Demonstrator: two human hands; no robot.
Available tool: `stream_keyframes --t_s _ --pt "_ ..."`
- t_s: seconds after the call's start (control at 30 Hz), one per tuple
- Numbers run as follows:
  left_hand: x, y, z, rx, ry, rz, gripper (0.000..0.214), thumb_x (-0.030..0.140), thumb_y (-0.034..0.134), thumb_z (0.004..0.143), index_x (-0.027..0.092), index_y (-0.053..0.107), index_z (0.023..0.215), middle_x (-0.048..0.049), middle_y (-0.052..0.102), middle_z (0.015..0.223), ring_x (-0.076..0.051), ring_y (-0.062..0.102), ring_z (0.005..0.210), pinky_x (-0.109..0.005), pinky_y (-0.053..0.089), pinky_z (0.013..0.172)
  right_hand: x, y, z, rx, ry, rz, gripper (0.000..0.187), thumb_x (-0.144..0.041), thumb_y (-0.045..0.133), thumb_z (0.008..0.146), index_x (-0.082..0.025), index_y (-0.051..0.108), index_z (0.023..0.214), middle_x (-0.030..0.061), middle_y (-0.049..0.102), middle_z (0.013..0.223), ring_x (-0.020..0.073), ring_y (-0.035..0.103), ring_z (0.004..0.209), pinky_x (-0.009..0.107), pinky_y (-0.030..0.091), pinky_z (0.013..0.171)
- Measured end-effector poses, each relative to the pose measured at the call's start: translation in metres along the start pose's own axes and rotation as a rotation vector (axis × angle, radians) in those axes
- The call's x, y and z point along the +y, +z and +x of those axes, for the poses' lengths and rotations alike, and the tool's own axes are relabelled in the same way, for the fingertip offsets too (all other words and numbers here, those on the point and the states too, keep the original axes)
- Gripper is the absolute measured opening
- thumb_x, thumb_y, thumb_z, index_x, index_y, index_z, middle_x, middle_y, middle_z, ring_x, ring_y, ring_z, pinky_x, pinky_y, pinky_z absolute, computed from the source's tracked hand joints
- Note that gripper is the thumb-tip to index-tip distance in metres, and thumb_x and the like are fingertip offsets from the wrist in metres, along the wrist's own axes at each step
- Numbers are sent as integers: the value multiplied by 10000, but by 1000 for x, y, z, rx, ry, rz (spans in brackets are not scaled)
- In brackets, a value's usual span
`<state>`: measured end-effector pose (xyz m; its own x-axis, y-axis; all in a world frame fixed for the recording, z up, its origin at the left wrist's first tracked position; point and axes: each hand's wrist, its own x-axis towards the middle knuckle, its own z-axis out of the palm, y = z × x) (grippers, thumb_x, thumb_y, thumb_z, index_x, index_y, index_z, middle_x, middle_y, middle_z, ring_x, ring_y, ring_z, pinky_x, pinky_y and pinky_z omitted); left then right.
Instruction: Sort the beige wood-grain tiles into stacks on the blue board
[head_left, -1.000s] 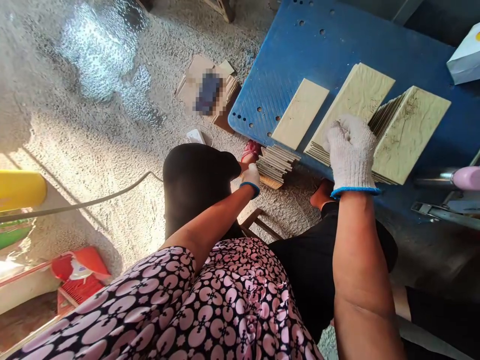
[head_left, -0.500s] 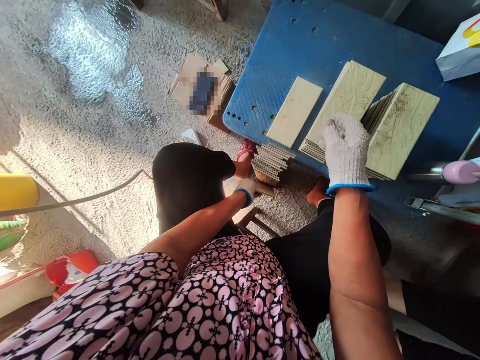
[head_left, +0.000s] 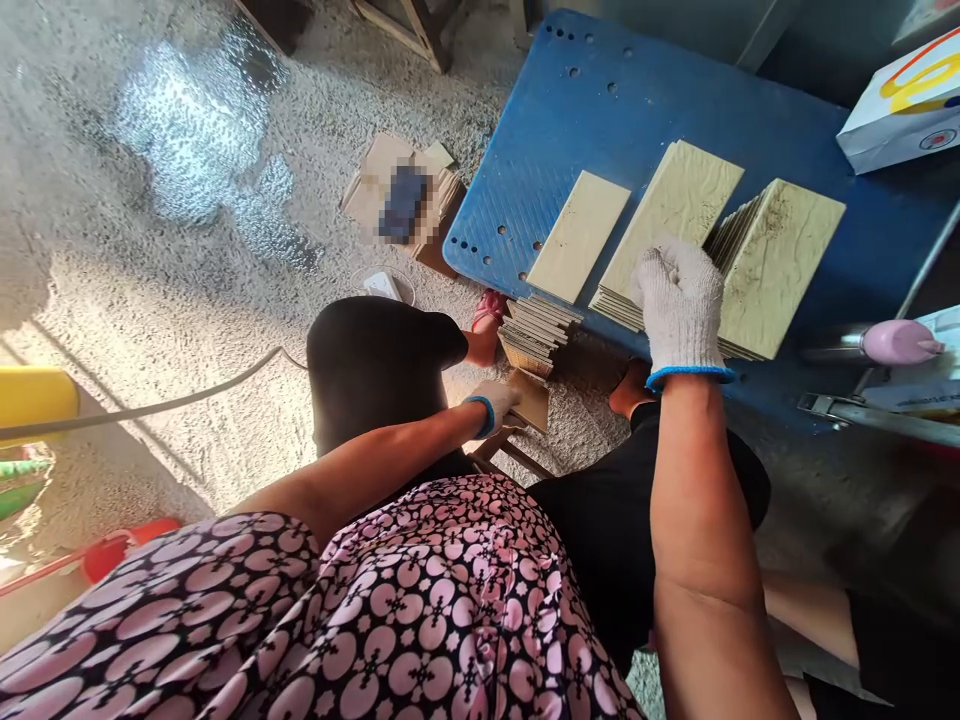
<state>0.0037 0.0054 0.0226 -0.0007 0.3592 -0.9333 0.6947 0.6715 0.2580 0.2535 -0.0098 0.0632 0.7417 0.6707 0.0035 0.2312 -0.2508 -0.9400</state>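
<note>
Ceramic tiles look stiff, heavy and breakable, so the long edges are the safest grip. The left hand point(head_left: 496, 400) grasps one tile point(head_left: 531, 398) low by the floor stack point(head_left: 535, 334); half a second ago it was only reaching there. The right hand point(head_left: 679, 300) presses, fingers curled, on the counter stack point(head_left: 667, 225) on the blue counter point(head_left: 637, 110).

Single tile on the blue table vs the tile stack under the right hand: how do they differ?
The single tile lies alone and flat on the blue table, untouched; the tile stack is many tiles deep, with the gloved right hand resting on its near end. The single tile's face looks smooth; the stack's top face is textured. Both are pale beige, oblong, and angled the same way.
</note>
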Motion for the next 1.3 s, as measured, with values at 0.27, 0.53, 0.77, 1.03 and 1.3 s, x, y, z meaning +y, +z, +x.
stream_keyframes --t_s 0.27,0.53,0.77,1.03,1.3 --pt "0 -36 -92 -173 10 -289 250 147 681 802 121 691 1051 -122 755 892 -264 753 794 -362 651 690 -15 -3 -4 -8 -20 -38 341 -528 606 883 -189 637 879 38 647 816 201 637 863 393 532 863" --pt "-8 -66 -176 -295 154 -655 598 244 775 775 172 644 1354 -154 758 1065 -291 753 835 -377 645 689 -31 0 -19 -186 55 -102 306 -499 595 858 -214 568 749 -14 574 662 162 559 657 319 456 723" --pt "17 -47 -146 -133 463 -553 728 249 702 778 252 551 1490 -53 720 1269 -260 717 1016 -292 624 719 -35 18 -45 -334 80 -299 366 -522 559 890 -247 449 676 -13 524 614 173 506 624 324 431 699" --pt "70 -11 -79 81 718 -277 695 244 664 842 290 521 1520 -20 662 1401 -233 605 1290 -327 521 1062 -37 67 -42 -311 371 -67 588 -665 789 668 -214 615 1002 121 725 1068 274 672 1003 401 525 906" --pt "118 -14 -64 60 860 242 626 271 547 938 360 460 1551 -10 680 1373 -261 657 1225 -327 509 1042 -35 76 -5 -121 554 464 516 -486 843 636 -187 645 1007 13 738 951 188 690 856 303 562 747"
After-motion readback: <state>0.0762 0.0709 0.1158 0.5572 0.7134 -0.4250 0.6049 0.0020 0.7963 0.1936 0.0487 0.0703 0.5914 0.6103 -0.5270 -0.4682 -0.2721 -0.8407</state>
